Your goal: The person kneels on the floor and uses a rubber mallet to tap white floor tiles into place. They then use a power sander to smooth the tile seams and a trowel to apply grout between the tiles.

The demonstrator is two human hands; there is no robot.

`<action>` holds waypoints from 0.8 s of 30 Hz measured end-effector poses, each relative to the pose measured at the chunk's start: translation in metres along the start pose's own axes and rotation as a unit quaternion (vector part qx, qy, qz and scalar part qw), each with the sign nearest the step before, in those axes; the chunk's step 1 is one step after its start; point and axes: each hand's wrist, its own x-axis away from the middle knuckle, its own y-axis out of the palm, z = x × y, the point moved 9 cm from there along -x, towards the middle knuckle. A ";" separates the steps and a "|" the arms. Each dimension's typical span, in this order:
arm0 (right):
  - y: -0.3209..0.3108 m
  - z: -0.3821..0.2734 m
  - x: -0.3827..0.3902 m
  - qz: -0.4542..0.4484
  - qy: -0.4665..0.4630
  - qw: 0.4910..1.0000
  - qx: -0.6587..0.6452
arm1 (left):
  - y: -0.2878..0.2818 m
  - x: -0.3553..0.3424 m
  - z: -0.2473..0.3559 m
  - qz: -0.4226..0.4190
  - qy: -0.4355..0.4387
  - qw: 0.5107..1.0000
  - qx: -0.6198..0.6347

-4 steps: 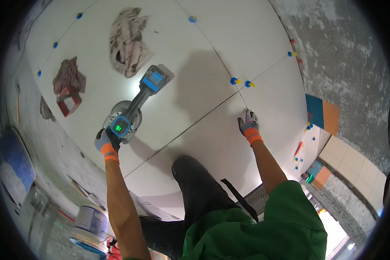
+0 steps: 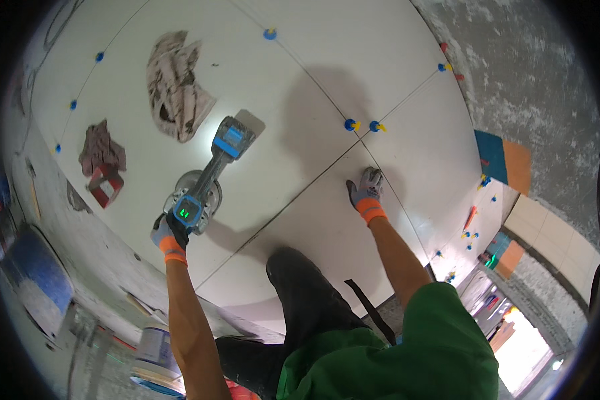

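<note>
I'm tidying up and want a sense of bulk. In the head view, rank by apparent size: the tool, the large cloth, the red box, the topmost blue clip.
Largest to smallest:
1. Tool and large cloth: too alike to rank
2. Red box
3. Blue clip

From my chest, my left hand (image 2: 170, 235) reaches toward ten o'clock, curled in a grip. My right hand (image 2: 367, 189) lies palm down, just past twelve, thumb apart.
</note>
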 end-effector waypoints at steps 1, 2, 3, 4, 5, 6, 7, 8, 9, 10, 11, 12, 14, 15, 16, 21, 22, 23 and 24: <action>0.003 -0.003 0.002 0.002 0.028 1.000 -0.012 | 0.005 0.003 0.002 -0.004 0.000 1.000 0.001; 0.004 -0.006 0.003 0.004 0.054 0.998 -0.036 | 0.012 0.004 0.003 -0.011 -0.002 1.000 0.001; -0.001 -0.006 0.005 0.030 0.078 0.995 -0.056 | 0.021 0.006 0.007 -0.025 0.011 0.999 -0.020; -0.004 -0.008 0.006 0.033 0.082 0.995 -0.036 | 0.029 0.009 0.011 -0.039 0.023 0.998 -0.041; -0.002 -0.009 0.006 0.014 0.079 0.995 -0.055 | 0.039 0.008 0.016 -0.054 0.036 0.996 -0.057; -0.005 -0.008 0.006 0.016 0.075 0.995 -0.069 | 0.043 0.011 0.017 -0.032 0.028 0.997 -0.066; -0.009 -0.006 0.006 0.026 0.076 0.994 -0.077 | 0.054 0.013 0.021 -0.047 0.033 0.993 -0.099; -0.011 -0.005 0.006 0.035 0.079 0.991 -0.100 | 0.059 0.017 0.023 -0.045 0.032 0.991 -0.121; -0.013 -0.005 0.004 0.051 0.089 0.988 -0.116 | 0.066 0.020 0.024 -0.043 0.031 0.988 -0.143; -0.014 -0.007 0.002 0.062 0.102 0.983 -0.137 | 0.075 0.021 0.025 -0.070 0.008 0.987 -0.148; -0.016 -0.013 -0.002 0.076 0.105 0.983 -0.133 | 0.083 0.025 0.023 -0.084 -0.001 0.984 -0.157; -0.017 -0.023 -0.007 0.087 0.109 0.981 -0.136 | 0.090 0.026 0.022 -0.093 -0.003 0.981 -0.168; -0.023 -0.045 -0.019 0.112 0.100 0.972 -0.179 | 0.097 0.028 0.021 -0.075 0.006 0.983 -0.168; -0.029 -0.059 -0.025 0.129 0.090 0.962 -0.222 | 0.101 0.029 0.024 -0.086 0.028 0.978 -0.187; -0.034 -0.065 -0.032 0.131 0.083 0.949 -0.273 | 0.106 0.030 0.024 -0.096 0.043 0.972 -0.212; -0.029 -0.041 -0.012 0.061 0.012 0.935 -0.350 | 0.108 0.019 0.020 -0.123 0.025 0.964 -0.232; -0.034 -0.009 0.020 0.185 0.049 0.888 -0.419 | 0.105 0.014 0.021 -0.126 0.031 0.953 -0.275; -0.016 0.015 0.046 0.178 0.118 0.898 -0.386 | 0.108 0.009 0.019 -0.152 0.025 0.959 -0.239; 0.005 0.038 0.075 0.165 0.192 0.902 -0.349 | 0.108 0.003 0.016 -0.145 0.033 0.968 -0.204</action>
